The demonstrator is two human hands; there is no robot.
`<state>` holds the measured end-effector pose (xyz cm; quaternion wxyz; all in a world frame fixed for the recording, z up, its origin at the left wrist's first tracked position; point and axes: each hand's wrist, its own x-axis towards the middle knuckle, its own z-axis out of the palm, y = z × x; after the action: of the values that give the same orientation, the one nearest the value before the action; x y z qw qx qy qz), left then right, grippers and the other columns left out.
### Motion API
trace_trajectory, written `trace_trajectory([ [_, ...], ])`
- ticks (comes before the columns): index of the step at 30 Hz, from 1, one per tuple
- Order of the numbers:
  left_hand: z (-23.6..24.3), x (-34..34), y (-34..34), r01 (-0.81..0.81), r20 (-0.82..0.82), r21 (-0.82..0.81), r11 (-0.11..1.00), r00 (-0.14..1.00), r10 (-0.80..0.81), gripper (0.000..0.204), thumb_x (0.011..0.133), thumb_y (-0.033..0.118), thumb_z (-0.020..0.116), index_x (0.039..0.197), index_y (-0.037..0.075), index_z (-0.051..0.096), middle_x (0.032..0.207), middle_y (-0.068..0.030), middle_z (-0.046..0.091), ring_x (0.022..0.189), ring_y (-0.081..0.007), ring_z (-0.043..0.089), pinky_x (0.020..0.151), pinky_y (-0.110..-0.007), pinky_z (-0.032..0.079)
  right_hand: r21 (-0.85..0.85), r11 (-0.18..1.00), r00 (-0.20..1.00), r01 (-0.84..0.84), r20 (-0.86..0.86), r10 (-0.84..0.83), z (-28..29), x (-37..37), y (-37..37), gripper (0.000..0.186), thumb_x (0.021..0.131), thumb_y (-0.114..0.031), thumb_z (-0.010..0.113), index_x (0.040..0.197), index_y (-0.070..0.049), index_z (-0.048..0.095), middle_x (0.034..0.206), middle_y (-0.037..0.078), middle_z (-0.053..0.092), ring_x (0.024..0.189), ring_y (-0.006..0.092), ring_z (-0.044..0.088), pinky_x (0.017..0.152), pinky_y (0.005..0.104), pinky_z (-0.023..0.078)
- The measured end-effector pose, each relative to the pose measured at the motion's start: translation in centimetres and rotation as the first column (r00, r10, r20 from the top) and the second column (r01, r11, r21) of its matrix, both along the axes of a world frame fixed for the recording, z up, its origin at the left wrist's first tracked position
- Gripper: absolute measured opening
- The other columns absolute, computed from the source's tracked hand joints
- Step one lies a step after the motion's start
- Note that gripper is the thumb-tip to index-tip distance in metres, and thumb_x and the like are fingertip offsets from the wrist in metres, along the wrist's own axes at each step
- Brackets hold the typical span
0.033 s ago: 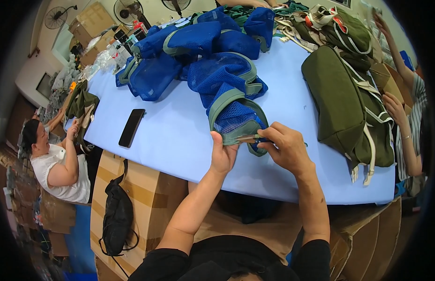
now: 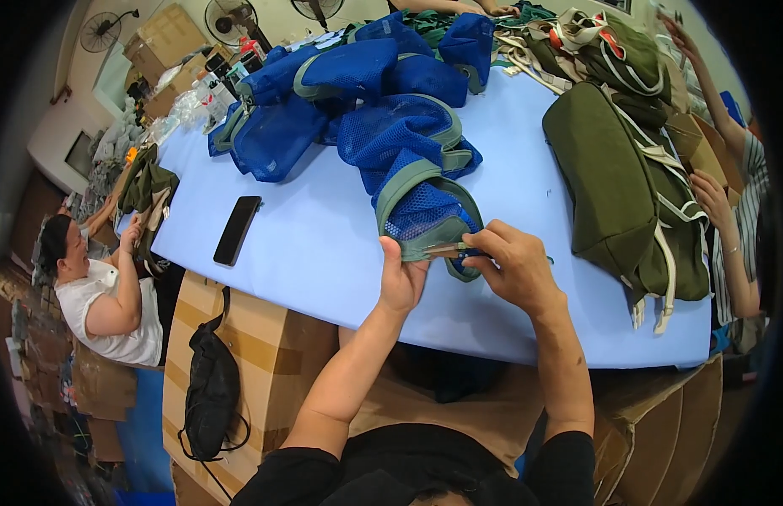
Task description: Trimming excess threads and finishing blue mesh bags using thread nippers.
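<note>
A blue mesh bag [image 2: 412, 218] with grey-green binding lies in front of me, its near end raised off the table. My left hand [image 2: 401, 280] is closed on the binding at that end, thumb on top and fingers beneath. My right hand [image 2: 524, 268] grips small thread snips [image 2: 444, 250], with the blades pointing left against the binding beside my left thumb. The handle is mostly hidden by my right fingers. Beyond the bag, more blue mesh bags [image 2: 277, 139] with the same binding lie in a heap.
A black phone [image 2: 237, 230] lies on the pale blue tabletop [image 2: 315, 253]. At right is an olive green bag [image 2: 594, 169] with cream straps. A person [image 2: 109, 295] handles olive fabric at left; another person's hand [image 2: 710, 196] is at right. A black pouch [image 2: 212, 392] rests on a cardboard box [image 2: 277, 363].
The raised hand of the person at the far right has shifted slightly. My hands, the snips and the mesh bag stay where they were.
</note>
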<state>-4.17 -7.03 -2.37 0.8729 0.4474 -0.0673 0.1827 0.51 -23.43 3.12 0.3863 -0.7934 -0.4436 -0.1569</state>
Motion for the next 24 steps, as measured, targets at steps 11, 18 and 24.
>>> trace_trajectory([
  [11, 0.0, 0.0, 0.0, 0.014, -0.007, 0.009, 1.0, 1.0, -0.014, 0.082, 0.08, 0.068, 0.027, 0.129, 0.002, 0.031, 0.124, -0.0148, 0.045, 0.114, -0.0269, 0.044, 0.096, -0.04, 0.033, 0.032, 0.999, 0.999, -0.002, -0.04, 0.004, -0.4, 0.2, 0.1, 0.026, 0.066, -0.009, 0.069, 0.087, -0.006, 0.054, 0.074, 0.007, 0.054, 0.063, 0.0242, 0.056, 0.053, 0.0323, 0.044],
  [18, -0.6, 0.0, 0.3, 0.122, 0.086, 0.068, 0.99, 0.988, -0.128, 0.071, 0.085, 0.061, 0.025, 0.13, 0.005, 0.031, 0.129, -0.0102, 0.041, 0.119, -0.0235, 0.04, 0.099, -0.04, 0.031, 0.266, 0.964, 0.916, -0.021, -0.382, 0.125, 0.0, -0.7, 0.8, 0.038, 0.066, -0.01, 0.071, 0.101, -0.007, 0.054, 0.082, 0.01, 0.058, 0.066, 0.0238, 0.059, 0.057, 0.0296, 0.047],
  [24, -1.6, -0.6, 0.4, 0.231, -0.05, 0.038, 0.972, 0.972, -0.229, 0.076, 0.083, 0.064, 0.025, 0.128, 0.003, 0.033, 0.128, -0.0091, 0.041, 0.118, -0.0224, 0.04, 0.1, -0.036, 0.03, 0.169, 0.986, 0.99, 0.004, 0.137, -0.028, -2.0, -0.8, 2.4, 0.042, 0.056, 0.004, 0.065, 0.096, -0.01, 0.061, 0.064, 0.004, 0.052, 0.051, 0.0224, 0.051, 0.045, 0.0298, 0.041],
])
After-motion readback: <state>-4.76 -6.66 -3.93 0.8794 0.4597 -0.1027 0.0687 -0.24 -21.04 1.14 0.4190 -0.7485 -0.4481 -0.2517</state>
